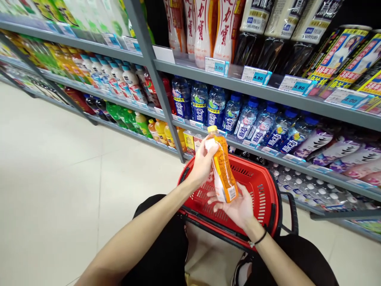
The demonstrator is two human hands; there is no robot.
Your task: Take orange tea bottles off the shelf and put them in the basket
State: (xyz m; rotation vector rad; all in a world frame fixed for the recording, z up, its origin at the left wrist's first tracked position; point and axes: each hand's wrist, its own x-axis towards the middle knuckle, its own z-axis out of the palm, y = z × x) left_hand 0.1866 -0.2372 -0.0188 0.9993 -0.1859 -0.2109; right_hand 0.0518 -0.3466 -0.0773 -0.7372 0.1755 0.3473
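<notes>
An orange drink bottle [225, 169] with a yellow cap is tilted above the red shopping basket [255, 171]. My left hand [204, 161] is closed around its upper part, thumb across the front below the cap. Close under the bottle's base, my right hand [239, 206] is palm up with its fingers spread; whether it touches the bottle is hard to tell. The printed label and barcode on the bottle face me. Slotted red plastic is visible inside the basket, partly hidden by my hands and the bottle.
Blue-capped drink bottles [232, 113] line the shelf just beyond the basket. Above them a grey shelf edge [190, 70] carries price tags, with taller bottles and cans [339, 55]. The basket's black handle [293, 212] sticks out right. Pale floor tiles [59, 171] extend left.
</notes>
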